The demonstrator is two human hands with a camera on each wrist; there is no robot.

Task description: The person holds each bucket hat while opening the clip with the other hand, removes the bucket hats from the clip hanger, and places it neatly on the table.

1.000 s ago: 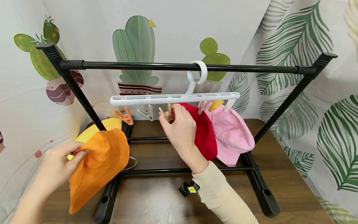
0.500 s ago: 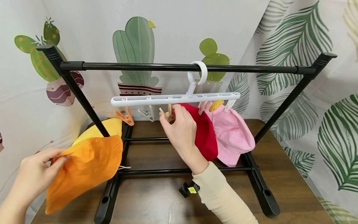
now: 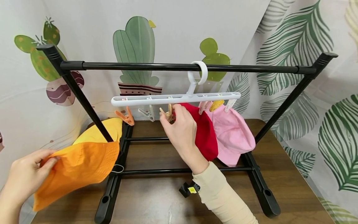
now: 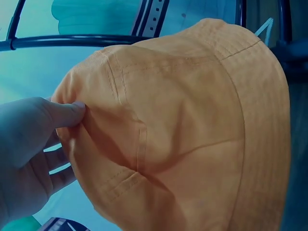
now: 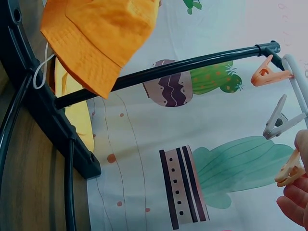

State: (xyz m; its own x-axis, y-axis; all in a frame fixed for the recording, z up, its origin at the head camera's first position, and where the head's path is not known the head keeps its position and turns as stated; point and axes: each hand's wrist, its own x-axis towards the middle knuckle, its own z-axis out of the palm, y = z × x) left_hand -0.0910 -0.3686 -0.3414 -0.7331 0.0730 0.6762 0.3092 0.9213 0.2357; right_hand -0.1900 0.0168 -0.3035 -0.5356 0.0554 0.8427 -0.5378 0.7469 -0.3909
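My left hand [image 3: 25, 174] pinches the crown of an orange bucket hat [image 3: 79, 166], which hangs out to the right with its brim towards the rack; a white cord trails from it. In the left wrist view the thumb lies over the orange cloth [image 4: 178, 110] and the other fingers are partly behind it. My right hand [image 3: 183, 130] holds a beige clothespin [image 5: 290, 169] under the white hanger [image 3: 151, 100]. A red hat [image 3: 205, 137], partly hidden by that hand, and a pink hat [image 3: 232, 132] hang from the hanger's right half.
An orange clothespin [image 3: 126, 116] and a grey clothespin [image 3: 147, 113] dangle left of my right hand. The hanger hooks over a black rack's top bar [image 3: 134, 66]. Behind the left post lies a yellow hat [image 3: 93, 133]. A small black device [image 3: 188, 189] sits beneath the right sleeve.
My left hand has moved left and slightly down with the orange hat, drawing it away from the hanger. The right hand stays at the beige clothespin.
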